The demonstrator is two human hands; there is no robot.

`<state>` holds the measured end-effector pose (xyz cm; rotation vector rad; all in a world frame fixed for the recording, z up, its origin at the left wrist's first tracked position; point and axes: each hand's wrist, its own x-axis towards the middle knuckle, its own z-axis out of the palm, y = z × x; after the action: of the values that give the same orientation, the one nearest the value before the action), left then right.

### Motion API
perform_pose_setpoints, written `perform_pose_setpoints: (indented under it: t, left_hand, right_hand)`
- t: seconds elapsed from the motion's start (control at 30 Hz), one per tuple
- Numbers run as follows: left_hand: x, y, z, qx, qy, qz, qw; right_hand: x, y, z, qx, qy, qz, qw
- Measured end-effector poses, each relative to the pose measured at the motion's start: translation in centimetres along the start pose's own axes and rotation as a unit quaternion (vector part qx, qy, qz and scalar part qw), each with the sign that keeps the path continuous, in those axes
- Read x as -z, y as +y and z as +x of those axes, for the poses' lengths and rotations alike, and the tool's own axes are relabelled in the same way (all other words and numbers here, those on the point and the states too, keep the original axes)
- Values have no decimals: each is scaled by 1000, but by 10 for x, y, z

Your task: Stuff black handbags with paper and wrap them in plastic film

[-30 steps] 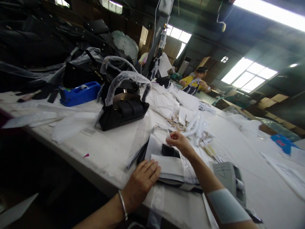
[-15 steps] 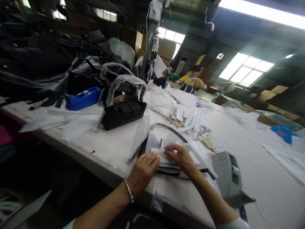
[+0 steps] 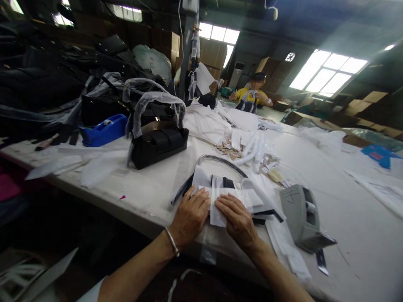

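A black handbag (image 3: 228,182) lies near the table's front edge, partly covered by white wrapping sheets (image 3: 217,216). Its wrapped handle (image 3: 223,159) arches away from me. My left hand (image 3: 191,212) rests on the left part of the sheets, fingers stretched out and slightly bent. Beside it, my right hand (image 3: 236,218) lies with extended fingers on the white layer, just right of a narrow strip folded down over the front. Neither hand grips anything visibly. The bag's underside is hidden.
To the right stands a grey tape dispenser (image 3: 299,218). Another black handbag (image 3: 159,147) with wrapped handles sits upright at left, near a blue tape dispenser (image 3: 103,132). Paper scraps (image 3: 231,149) lie behind. A person in yellow (image 3: 252,94) works at the far end.
My right hand has come down from a raised, curled pose to lie flat on the wrapping. A white strip now hangs over the bag's front between my hands. My left hand stays put.
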<state>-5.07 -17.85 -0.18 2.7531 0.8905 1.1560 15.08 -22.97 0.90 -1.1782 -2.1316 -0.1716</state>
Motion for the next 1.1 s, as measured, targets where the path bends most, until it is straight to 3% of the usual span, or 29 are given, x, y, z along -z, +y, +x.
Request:
perform_pose_setpoints:
  t: [0.23, 0.4, 0.53, 0.67, 0.83, 0.97, 1.1]
  left_hand:
    - [-3, 12, 4, -57, -9, 4, 998]
    - [-15, 13, -4, -50, -7, -7, 999]
    - [-19, 9, -7, -59, 0, -31, 998]
    - [-20, 7, -7, -58, 2, -24, 998]
    - [-20, 5, -9, -84, -11, 5, 996]
    - [-20, -3, -7, -100, -15, 16, 995]
    - [-22, -16, -1, -102, -16, 13, 995]
  right_hand:
    - [-3, 5, -5, 23, 18, 18, 999]
    - [15, -10, -14, 9, 3, 44, 999]
    - [26, -36, -42, 41, -64, 70, 995]
    - [12, -49, -65, 24, -126, 14, 992]
    - [-10, -48, -58, -17, -78, 41, 996]
    - [-11, -49, -48, -36, -18, 100, 994]
    - [-11, -58, -46, -61, -4, 127, 990]
